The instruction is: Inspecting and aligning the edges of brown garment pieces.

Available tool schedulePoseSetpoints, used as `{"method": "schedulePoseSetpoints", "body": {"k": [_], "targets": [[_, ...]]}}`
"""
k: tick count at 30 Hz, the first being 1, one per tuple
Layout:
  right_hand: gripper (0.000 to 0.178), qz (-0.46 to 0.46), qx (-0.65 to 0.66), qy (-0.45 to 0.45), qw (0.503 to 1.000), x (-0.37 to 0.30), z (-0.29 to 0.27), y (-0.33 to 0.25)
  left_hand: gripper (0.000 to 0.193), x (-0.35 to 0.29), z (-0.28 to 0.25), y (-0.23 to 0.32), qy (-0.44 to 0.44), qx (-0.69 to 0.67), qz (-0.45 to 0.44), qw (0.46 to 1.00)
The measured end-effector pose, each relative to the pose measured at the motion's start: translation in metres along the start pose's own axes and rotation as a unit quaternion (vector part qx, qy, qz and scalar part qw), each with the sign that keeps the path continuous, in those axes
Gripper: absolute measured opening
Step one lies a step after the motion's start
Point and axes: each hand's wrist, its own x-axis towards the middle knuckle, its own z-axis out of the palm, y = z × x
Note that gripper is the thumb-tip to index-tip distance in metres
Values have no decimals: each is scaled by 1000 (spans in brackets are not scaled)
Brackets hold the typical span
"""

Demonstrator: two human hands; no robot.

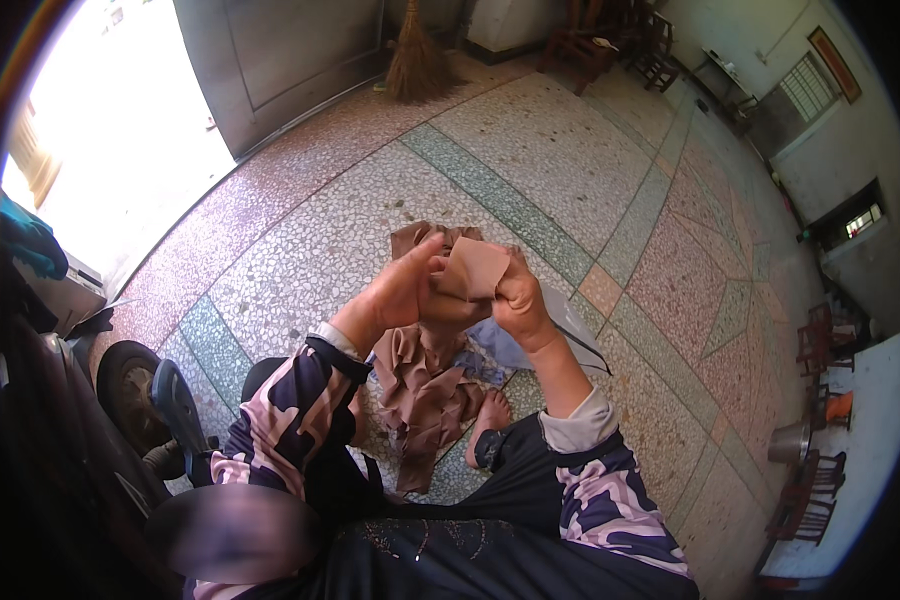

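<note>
Above the floor between my knees, both hands are raised close together around brown cloth pieces [478, 268]. My right hand [518, 302] is closed, pinching the right edge of the lighter flat piece on top. My left hand [402, 287] has its thumb and fingers bent against the left side of the same cloth; its fingertips are partly hidden. More brown cloth shows behind and beneath the hands. Below them lies a loose heap of brown cloth strips [425, 390], some folded over one another. A blue patterned cloth [485, 350] lies beside the heap, partly covered.
A pale grey sheet or bag with a dark edge [572, 325] lies near my right forearm. At left are a wheel [128, 385] and a blue pedal-like part [175, 405]. A straw broom [415, 65] leans by the grey door [280, 60]. Wooden chairs [808, 490] stand at right.
</note>
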Motion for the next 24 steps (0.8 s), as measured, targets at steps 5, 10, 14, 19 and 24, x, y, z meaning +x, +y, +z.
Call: {"method": "schedulePoseSetpoints", "body": {"k": [5, 10, 14, 19, 24], "targets": [[40, 198, 203, 64, 957, -7, 4, -1, 57, 2, 7, -2, -1, 23, 22, 1000], [32, 318, 214, -19, 923, -18, -2, 14, 28, 4, -2, -6, 4, 186, 151, 971], [23, 367, 346, 30, 863, -8, -4, -4, 24, -4, 5, -8, 31, 262, 212, 941], [21, 349, 362, 79, 860, -7, 0, -2, 23, -5, 11, -9, 34, 282, 204, 937], [16, 357, 362, 94, 856, -13, -3, 5, 21, -3, 12, -9, 27, 242, 211, 947]]}}
